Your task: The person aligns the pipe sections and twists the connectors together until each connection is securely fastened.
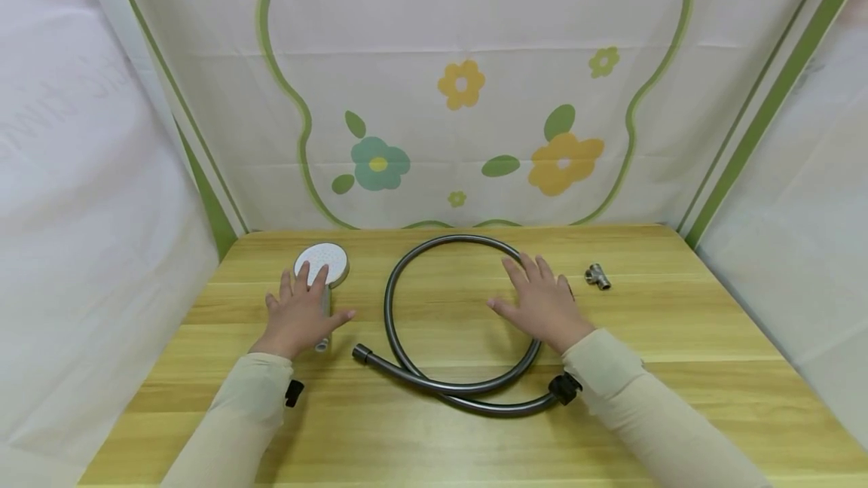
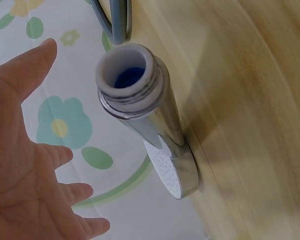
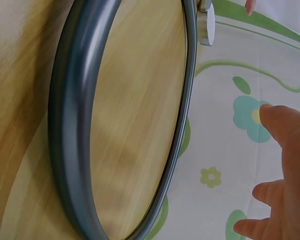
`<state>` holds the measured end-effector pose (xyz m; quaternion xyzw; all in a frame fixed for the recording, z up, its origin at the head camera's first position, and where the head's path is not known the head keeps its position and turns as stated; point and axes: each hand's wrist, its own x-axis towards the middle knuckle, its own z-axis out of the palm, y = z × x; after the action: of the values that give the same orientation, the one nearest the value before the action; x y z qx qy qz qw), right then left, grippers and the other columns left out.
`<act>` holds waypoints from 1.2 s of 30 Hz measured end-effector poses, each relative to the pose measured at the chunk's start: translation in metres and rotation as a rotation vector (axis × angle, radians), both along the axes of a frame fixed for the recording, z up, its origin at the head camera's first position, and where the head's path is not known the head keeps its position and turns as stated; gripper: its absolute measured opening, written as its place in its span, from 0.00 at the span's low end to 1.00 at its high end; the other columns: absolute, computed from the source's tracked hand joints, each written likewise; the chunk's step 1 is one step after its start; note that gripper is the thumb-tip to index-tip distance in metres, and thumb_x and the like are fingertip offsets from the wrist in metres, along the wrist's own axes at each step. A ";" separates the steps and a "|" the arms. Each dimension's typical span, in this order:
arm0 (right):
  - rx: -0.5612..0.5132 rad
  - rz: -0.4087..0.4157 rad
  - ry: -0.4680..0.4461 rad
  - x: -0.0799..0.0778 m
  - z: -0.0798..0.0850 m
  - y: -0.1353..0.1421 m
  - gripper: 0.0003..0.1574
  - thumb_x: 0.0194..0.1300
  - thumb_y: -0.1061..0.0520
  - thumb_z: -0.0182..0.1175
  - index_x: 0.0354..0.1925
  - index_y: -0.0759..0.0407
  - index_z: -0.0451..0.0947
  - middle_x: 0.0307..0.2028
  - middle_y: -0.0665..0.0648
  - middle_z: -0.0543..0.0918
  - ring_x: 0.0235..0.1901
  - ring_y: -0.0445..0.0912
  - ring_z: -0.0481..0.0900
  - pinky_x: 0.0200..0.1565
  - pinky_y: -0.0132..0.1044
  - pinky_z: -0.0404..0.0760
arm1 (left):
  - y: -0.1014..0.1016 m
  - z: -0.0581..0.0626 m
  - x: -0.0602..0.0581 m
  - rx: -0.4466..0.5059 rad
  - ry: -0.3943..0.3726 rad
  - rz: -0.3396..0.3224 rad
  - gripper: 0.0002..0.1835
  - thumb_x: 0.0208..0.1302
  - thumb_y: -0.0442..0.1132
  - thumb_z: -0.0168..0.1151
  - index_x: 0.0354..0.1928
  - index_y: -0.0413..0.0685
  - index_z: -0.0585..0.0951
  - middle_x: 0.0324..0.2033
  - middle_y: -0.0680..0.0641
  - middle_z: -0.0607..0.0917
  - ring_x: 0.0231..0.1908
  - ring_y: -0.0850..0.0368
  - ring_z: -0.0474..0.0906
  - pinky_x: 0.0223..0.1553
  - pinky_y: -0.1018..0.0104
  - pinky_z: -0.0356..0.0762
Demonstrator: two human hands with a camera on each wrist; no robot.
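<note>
A shower head with a white round face and silvery handle lies on the left of the table, face up. My left hand hovers over its handle with fingers spread, holding nothing. In the left wrist view the threaded end of the handle points at the camera, apart from the hand. A dark grey shower hose lies coiled in a loop at the middle. Above the loop's right side is my right hand, fingers spread and holding nothing. Right of it lies a small metal tee fitting.
The wooden table ends at a white fabric backdrop printed with flowers. Fabric walls stand on the left and right. One hose end lies left of the loop; its other end is near the right wrist.
</note>
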<state>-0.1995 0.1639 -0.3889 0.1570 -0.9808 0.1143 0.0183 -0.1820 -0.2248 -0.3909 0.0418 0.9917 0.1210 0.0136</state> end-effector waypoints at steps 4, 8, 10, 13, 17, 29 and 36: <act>0.007 0.006 0.007 0.001 -0.002 -0.004 0.52 0.66 0.28 0.49 0.76 0.54 0.50 0.73 0.66 0.52 0.71 0.67 0.46 0.59 0.75 0.53 | -0.003 -0.002 0.000 0.011 0.002 0.014 0.57 0.58 0.74 0.51 0.76 0.42 0.48 0.72 0.28 0.42 0.68 0.22 0.33 0.55 0.18 0.39; 0.009 0.011 0.018 0.001 -0.003 -0.008 0.52 0.66 0.28 0.50 0.75 0.54 0.51 0.73 0.66 0.53 0.71 0.66 0.47 0.59 0.74 0.54 | -0.004 -0.002 0.001 0.041 -0.002 0.021 0.56 0.58 0.73 0.53 0.75 0.41 0.49 0.72 0.28 0.41 0.68 0.22 0.33 0.55 0.18 0.38; 0.005 0.013 0.020 0.002 -0.002 -0.010 0.52 0.66 0.28 0.49 0.75 0.54 0.52 0.73 0.66 0.53 0.71 0.65 0.47 0.59 0.74 0.54 | -0.005 -0.003 0.001 0.051 -0.004 0.024 0.56 0.58 0.72 0.54 0.75 0.41 0.49 0.72 0.28 0.41 0.68 0.22 0.33 0.55 0.18 0.38; 0.004 0.020 0.018 0.002 -0.002 -0.013 0.52 0.66 0.28 0.49 0.75 0.55 0.52 0.73 0.67 0.52 0.71 0.65 0.47 0.59 0.74 0.53 | -0.006 -0.004 0.001 0.056 -0.004 0.031 0.56 0.59 0.72 0.54 0.75 0.41 0.49 0.72 0.28 0.42 0.69 0.22 0.34 0.55 0.18 0.39; 0.014 0.027 0.028 0.003 -0.002 -0.016 0.52 0.66 0.27 0.49 0.75 0.54 0.53 0.73 0.67 0.54 0.71 0.65 0.48 0.60 0.73 0.55 | -0.008 -0.006 0.001 0.070 -0.007 0.038 0.56 0.59 0.71 0.55 0.75 0.40 0.49 0.72 0.28 0.43 0.68 0.22 0.34 0.55 0.18 0.40; 0.014 0.045 0.043 0.007 -0.003 -0.026 0.52 0.65 0.27 0.50 0.75 0.53 0.52 0.72 0.66 0.54 0.71 0.65 0.50 0.60 0.71 0.58 | -0.010 -0.008 -0.003 0.110 -0.030 0.055 0.53 0.62 0.66 0.57 0.75 0.38 0.48 0.72 0.27 0.43 0.68 0.21 0.37 0.56 0.19 0.43; -0.027 0.061 0.016 0.007 -0.001 -0.034 0.53 0.65 0.28 0.52 0.75 0.53 0.51 0.72 0.66 0.55 0.71 0.65 0.49 0.61 0.71 0.55 | -0.009 -0.006 -0.002 0.132 -0.047 0.064 0.51 0.65 0.61 0.57 0.74 0.35 0.46 0.71 0.25 0.44 0.68 0.21 0.39 0.58 0.21 0.46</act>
<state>-0.1926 0.1301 -0.3903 0.1873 -0.9738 0.1267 0.0250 -0.1837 -0.2341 -0.3968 0.0082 0.9818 0.1873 0.0302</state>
